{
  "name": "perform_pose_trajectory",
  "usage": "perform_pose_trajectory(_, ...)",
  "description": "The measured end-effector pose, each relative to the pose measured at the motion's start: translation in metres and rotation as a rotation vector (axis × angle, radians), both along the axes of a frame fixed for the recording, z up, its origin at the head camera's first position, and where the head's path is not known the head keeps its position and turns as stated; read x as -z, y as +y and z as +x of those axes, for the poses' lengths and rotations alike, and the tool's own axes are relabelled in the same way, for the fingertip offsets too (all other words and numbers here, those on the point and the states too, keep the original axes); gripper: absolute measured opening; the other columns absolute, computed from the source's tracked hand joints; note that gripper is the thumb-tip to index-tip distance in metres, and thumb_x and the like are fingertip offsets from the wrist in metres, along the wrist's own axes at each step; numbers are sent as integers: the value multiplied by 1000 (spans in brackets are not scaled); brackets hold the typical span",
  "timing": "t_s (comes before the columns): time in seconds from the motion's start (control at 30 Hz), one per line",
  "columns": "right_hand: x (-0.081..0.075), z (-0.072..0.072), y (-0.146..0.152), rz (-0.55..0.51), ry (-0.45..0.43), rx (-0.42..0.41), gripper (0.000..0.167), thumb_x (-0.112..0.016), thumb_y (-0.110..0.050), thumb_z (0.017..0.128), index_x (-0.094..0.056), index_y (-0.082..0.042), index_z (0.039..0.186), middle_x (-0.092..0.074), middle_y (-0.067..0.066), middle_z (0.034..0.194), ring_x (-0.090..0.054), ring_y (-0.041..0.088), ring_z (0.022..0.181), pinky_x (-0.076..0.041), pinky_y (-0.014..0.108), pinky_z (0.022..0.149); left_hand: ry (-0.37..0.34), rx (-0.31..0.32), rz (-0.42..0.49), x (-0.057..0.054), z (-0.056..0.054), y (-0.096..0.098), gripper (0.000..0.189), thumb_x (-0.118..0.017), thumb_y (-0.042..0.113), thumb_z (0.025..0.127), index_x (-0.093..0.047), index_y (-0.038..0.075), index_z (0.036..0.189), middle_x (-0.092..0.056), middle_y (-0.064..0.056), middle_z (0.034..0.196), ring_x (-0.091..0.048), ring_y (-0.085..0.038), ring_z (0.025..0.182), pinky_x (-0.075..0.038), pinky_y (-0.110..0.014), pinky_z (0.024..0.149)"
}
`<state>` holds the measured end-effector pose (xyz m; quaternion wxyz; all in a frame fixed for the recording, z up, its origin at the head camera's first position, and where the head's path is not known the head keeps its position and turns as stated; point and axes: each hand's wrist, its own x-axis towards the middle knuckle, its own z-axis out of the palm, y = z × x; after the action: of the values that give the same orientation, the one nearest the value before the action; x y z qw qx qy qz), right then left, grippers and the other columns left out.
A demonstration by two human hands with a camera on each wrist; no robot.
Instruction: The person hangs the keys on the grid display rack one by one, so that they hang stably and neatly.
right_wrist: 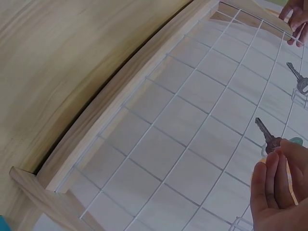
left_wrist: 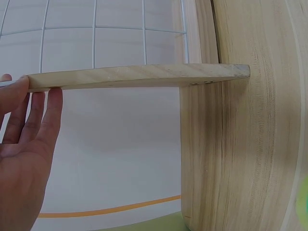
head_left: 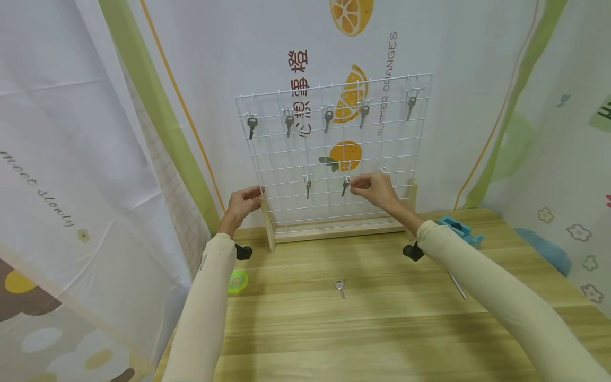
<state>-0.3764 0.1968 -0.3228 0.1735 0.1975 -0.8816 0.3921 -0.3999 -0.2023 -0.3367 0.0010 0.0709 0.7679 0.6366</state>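
A white wire grid rack stands upright on a wooden base. My left hand grips the rack's left wooden upright, thumb on one side and fingers on the other. At the lower row of hooks, my right hand pinches a key by its head; the blade sticks out from the fingertips. The fingers partly hide the hook there. Another key hangs to its left. Several keys, one of them a dark key, hang along the upper row. A loose silver key lies on the table.
On the wooden table, a yellow-green ring lies by my left forearm. A blue object and a thin light rod are near my right forearm. A printed curtain hangs close behind the rack.
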Motion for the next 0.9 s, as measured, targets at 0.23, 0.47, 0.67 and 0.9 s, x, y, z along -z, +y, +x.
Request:
perform_pose_trajectory(0.23, 12, 10, 4, 41, -24, -38, 22, -77, -9, 95, -77, 4, 113, -78, 18, 105, -77, 32, 93, -65, 43, 82, -5, -3, 8, 1, 1, 0, 48, -53, -5, 106, -47, -3, 153, -50, -22, 154, -50, -36, 140, -49, -40, 114)
perform_pose_trajectory(0.47, 23, 21, 7, 51, -44, -65, 23, -81, -9, 92, -78, 2, 112, -78, 17, 105, -76, 31, 93, -65, 42, 83, 27, -2, -17, 2, -2, 1, 48, -53, -6, 105, -46, -5, 153, -51, -24, 153, -51, -36, 140, -53, -35, 108)
perform_pose_trajectory(0.67, 35, 32, 9, 58, -30, -117, 23, -83, -7, 89, -78, 1, 110, -78, 15, 105, -76, 29, 91, -66, 40, 81, 26, -11, -23, 2, -3, 1, 48, -54, -6, 105, -48, -5, 152, -51, -23, 152, -52, -36, 139, -53, -35, 108)
perform_pose_trajectory(0.9, 50, 42, 10, 59, -48, -170, 24, -86, -5, 86, -78, 1, 108, -78, 16, 100, -76, 27, 86, -66, 35, 76, 16, -9, -7, 3, -3, 1, 48, -53, -6, 105, -47, -5, 152, -51, -23, 153, -51, -36, 140, -50, -41, 112)
